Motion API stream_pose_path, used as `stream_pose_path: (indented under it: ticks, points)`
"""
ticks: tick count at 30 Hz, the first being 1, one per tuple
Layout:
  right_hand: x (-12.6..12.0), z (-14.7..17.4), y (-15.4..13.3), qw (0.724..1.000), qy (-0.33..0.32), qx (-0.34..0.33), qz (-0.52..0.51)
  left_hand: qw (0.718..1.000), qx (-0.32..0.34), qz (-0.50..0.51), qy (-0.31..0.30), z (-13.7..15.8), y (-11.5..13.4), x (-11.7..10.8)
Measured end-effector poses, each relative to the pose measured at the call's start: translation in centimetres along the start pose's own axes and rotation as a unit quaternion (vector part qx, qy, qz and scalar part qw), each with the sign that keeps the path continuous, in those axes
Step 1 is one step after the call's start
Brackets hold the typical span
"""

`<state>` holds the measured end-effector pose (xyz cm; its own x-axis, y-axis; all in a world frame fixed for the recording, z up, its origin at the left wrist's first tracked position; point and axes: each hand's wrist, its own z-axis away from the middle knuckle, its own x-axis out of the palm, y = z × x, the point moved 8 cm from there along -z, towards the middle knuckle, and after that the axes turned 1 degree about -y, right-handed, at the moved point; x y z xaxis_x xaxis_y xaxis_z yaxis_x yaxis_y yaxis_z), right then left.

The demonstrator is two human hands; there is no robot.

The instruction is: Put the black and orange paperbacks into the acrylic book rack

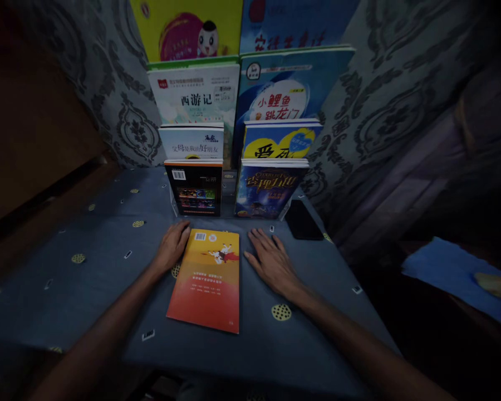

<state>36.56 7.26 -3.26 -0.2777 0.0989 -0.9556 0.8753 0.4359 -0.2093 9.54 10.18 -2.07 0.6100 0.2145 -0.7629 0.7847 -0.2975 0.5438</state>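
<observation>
Book [207, 280] lies flat, long axis pointing away toward the rack, between 2 open, empty hands, left [173, 245] touching, right [271, 262] beside.

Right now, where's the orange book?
Head view: the orange book lies flat on the blue tablecloth, between the left hand and right hand, just in front of the tiered book stand.

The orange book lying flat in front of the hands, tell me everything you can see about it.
The orange book is a thin paperback lying flat on the blue patterned tablecloth, closed. Its cover fades from yellow at the far end to orange-red at the near end. A white barcode label sits at its far left corner, a small printed figure lies below that, and lines of small text too fine to read run across the middle. The left hand rests at its far left edge; the right hand lies flat just beside it, apart.
</observation>
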Motion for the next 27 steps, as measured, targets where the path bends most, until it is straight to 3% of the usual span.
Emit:
stream_pose_path:
  ticks: [4, 8, 11, 14, 18, 21, 24, 26, 27]
  points:
    - [0.4, 0.9, -1.1, 1.000, 0.006, 0.000, 0.012, 1.000, -0.008, -0.009, -0.028, 1.5, -1.2, -0.6]
    - [0.6, 1.6, -1.7, 0.999, 0.025, -0.008, 0.026, 0.998, 0.034, -0.042, -0.042, 2.1, -1.4, -1.0]
    - [0.6, 1.8, -1.7, 0.998, 0.044, -0.018, 0.036, 0.994, 0.038, -0.090, -0.040, 2.5, -3.0, -2.2]
    - [0.7, 2.0, -1.7, 0.997, 0.062, -0.024, 0.041, 0.988, -0.008, -0.154, -0.022, 3.3, -6.5, -5.4]
    - [0.7, 2.3, -1.9, 0.997, 0.059, -0.034, 0.020, 0.965, -0.117, -0.236, -0.016, 6.0, -12.1, -11.2]
    - [0.5, 2.4, -2.1, 0.998, 0.053, -0.037, -0.013, 0.939, -0.194, -0.283, 0.005, 8.2, -14.3, -15.3]
    - [0.1, 2.7, -2.2, 0.996, 0.060, -0.041, -0.060, 0.916, -0.237, -0.324, 0.025, 9.1, -13.3, -16.9]
    - [0.0, 2.7, -2.3, 0.991, 0.069, -0.048, -0.099, 0.917, -0.224, -0.326, 0.044, 8.7, -10.4, -15.9]
    - [-0.1, 2.6, -2.3, 0.988, 0.075, -0.055, -0.121, 0.935, -0.172, -0.305, 0.051, 8.3, -7.9, -14.5]
